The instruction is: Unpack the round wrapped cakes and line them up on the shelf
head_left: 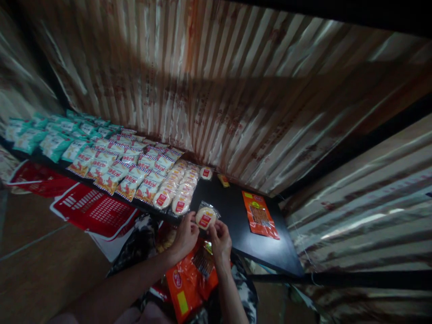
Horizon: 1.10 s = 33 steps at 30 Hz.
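Observation:
Over the shelf's front edge I hold a round cracker packet (205,218), pale with a red label and a clear wrapper. My left hand (186,233) pinches its left side, fingers closed. At the lower right edge, my right hand (221,240) grips it between thumb and fingers. Just left of it, rows of matching round packets (180,203) lie on the black shelf (225,202), and a single one (205,173) sits at the back. Below my hands, orange snack packets (182,283) rest on my lap.
White-and-orange snack bags (130,180) and teal bags (56,145) fill the shelf's left part. An orange packet (259,216) and a small yellow packet (223,180) lie to the right. Red baskets (96,211) stand below left. Wrinkled, striped sheeting (219,90) backs the shelf.

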{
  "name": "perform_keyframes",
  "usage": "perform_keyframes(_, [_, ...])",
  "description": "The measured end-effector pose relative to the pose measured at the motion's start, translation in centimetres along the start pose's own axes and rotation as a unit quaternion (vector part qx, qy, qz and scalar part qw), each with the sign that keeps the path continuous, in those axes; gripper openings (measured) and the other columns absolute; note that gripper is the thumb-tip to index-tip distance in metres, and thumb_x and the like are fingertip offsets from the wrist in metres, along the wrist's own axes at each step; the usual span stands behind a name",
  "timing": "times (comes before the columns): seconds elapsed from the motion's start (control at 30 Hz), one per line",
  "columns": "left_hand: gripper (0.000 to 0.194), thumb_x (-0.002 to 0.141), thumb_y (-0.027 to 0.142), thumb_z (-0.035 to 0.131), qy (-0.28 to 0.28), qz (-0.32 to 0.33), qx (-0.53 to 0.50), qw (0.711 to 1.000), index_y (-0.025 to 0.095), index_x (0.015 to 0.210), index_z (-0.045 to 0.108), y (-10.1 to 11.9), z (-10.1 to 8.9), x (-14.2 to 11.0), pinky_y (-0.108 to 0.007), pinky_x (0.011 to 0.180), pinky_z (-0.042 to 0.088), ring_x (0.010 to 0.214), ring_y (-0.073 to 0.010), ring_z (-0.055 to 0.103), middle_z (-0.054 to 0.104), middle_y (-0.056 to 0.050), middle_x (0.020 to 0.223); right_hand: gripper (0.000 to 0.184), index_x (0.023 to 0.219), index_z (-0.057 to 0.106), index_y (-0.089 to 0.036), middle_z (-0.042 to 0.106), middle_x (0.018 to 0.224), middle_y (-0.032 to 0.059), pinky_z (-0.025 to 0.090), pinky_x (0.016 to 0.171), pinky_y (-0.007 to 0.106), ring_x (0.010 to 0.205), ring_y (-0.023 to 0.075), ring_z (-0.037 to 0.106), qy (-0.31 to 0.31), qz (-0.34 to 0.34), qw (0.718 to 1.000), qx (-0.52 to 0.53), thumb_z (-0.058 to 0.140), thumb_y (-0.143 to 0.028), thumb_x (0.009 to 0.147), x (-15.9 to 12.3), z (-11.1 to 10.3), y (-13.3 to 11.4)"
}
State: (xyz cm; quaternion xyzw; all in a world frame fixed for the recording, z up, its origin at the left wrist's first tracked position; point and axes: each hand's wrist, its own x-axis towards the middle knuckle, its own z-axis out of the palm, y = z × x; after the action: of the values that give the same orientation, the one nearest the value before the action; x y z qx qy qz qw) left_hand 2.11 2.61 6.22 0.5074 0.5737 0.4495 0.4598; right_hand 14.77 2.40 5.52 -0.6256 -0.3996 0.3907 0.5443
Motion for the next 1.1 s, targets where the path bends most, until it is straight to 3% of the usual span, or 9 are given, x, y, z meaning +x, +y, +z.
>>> perform_keyframes(0.17, [0.043, 0.075, 0.001, 0.043, -0.015, 0.021, 0.013, 1.0, 0.014, 0.116, 0.046, -0.1, 0.8, 0.6, -0.031, 0.085, 0.05, 0.096, -0.016, 0.063, 0.058, -0.013, 0.113, 0.046, 0.1, 0.055, -0.018, 0.07, 0.088, 0.0069, 0.052, 0.066, 0.031, 0.071, 0.0197, 0.065, -0.006, 0.007, 1.0, -0.002, 0.064, -0.049, 0.067, 1.1, 0.3, 0.9])
perform_keyframes(0.37, [0.049, 0.074, 0.001, 0.043, -0.039, -0.019, 0.059, 0.997, 0.012, 0.122, 0.045, -0.4, 1.7, 1.8, -0.032, 0.092, 0.048, 0.106, -0.0184, 0.06, 0.057, -0.014, 0.117, 0.051, 0.11, 0.051, -0.018, 0.071, 0.094, 0.0082, 0.05, 0.077, 0.034, 0.083, 0.0223, 0.067, -0.019, -0.01, 0.999, -0.041, 0.06, -0.048, 0.07, 2.6, 0.3, 2.4])
perform_keyframes(0.53, [0.048, 0.073, 0.001, 0.044, -0.04, -0.032, 0.082, 0.995, 0.011, 0.12, 0.048, -0.3, 2.3, 2.8, -0.031, 0.091, 0.049, 0.105, -0.0189, 0.06, 0.055, -0.015, 0.119, 0.057, 0.117, 0.05, -0.017, 0.07, 0.101, 0.0108, 0.051, 0.076, 0.034, 0.086, 0.0233, 0.068, -0.011, -0.01, 0.997, -0.08, 0.058, -0.049, 0.07, 3.9, 0.6, 3.4])
perform_keyframes(0.73, [0.044, 0.072, 0.002, 0.045, -0.035, -0.022, 0.1, 0.994, 0.012, 0.114, 0.053, 0.1, 3.0, 4.1, -0.029, 0.092, 0.048, 0.105, -0.0185, 0.06, 0.055, -0.014, 0.119, 0.054, 0.117, 0.051, -0.016, 0.069, 0.102, 0.0115, 0.05, 0.078, 0.032, 0.087, 0.0221, 0.068, -0.009, -0.028, 0.994, -0.105, 0.055, -0.045, 0.072, 5.0, 1.1, 3.0])
perform_keyframes(1.1, [0.053, 0.077, 0.01, 0.044, -0.015, -0.011, 0.11, 0.994, 0.008, 0.13, 0.045, -0.6, 4.4, 7.2, -0.03, 0.104, 0.04, 0.123, -0.0214, 0.05, 0.041, -0.018, 0.14, 0.052, 0.115, 0.054, -0.014, 0.067, 0.101, 0.0122, 0.049, 0.078, 0.033, 0.085, 0.0223, 0.065, 0.005, -0.049, 0.99, -0.13, 0.051, -0.044, 0.073, 8.4, 2.6, 2.7])
